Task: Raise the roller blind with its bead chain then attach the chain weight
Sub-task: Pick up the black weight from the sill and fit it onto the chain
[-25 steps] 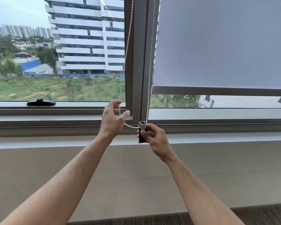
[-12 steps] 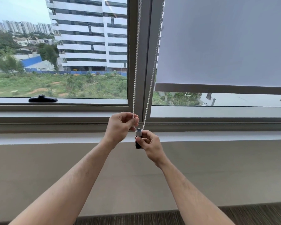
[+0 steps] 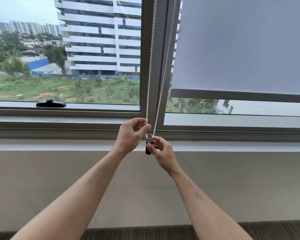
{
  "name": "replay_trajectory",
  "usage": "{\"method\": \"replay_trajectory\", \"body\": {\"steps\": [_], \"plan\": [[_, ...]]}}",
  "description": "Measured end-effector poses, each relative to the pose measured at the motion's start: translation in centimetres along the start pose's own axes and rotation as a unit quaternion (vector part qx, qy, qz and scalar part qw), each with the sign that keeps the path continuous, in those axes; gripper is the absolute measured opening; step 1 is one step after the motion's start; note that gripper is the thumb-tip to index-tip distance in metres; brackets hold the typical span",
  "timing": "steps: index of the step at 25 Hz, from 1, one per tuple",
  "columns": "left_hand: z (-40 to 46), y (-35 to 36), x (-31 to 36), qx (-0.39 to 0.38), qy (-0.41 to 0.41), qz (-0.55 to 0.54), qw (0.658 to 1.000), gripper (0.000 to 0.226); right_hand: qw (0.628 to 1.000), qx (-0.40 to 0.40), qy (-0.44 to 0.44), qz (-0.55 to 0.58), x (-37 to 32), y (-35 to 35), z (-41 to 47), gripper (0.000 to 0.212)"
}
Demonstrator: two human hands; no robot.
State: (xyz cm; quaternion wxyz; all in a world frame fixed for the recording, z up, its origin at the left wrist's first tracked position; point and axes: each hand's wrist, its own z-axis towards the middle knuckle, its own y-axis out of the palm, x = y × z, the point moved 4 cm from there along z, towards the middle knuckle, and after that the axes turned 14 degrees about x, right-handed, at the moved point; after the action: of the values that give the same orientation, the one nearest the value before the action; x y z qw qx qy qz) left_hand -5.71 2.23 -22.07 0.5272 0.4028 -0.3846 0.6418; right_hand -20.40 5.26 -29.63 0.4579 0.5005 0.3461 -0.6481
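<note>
Taking the window post as the marker: far to its left a black window handle lies on the bottom rail of the left pane. Just left of the post's foot, the left hand is curled, its thumb and forefinger pinched on the left strand of the bead chain. The chain's two white strands hang down in front of the post and draw together at its foot. There the chain weight, a small upright cylinder with a pale top and dark body, sits at the bottom of the loop. The right hand, just right of the post's foot, grips the weight's body between thumb and fingers. Right of the post, the roller blind covers most of the right pane, its bottom bar well above the sill.
</note>
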Motion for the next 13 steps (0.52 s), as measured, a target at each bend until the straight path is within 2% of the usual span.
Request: {"method": "replay_trajectory", "body": {"steps": [3,6,10,13], "plan": [[-0.3,-0.3,-0.2,-0.001,0.003,0.017,1.000,0.032,0.998,0.013,-0.032,-0.057,0.1,0.1,-0.1,0.036],[-0.7,-1.0,-0.8,0.006,0.018,0.049,0.999,0.034,0.973,0.085,-0.115,-0.181,0.1,-0.2,-0.4,0.049],[-1.5,-2.8,-2.7,0.041,0.062,0.118,0.990,0.033,0.876,0.181,-0.311,-0.321,-0.3,0.5,-2.1,0.054],[-2.0,-4.6,-4.1,0.075,0.117,0.216,0.967,0.039,0.832,0.173,-0.387,-0.358,-1.0,2.2,-2.9,0.061]]}}
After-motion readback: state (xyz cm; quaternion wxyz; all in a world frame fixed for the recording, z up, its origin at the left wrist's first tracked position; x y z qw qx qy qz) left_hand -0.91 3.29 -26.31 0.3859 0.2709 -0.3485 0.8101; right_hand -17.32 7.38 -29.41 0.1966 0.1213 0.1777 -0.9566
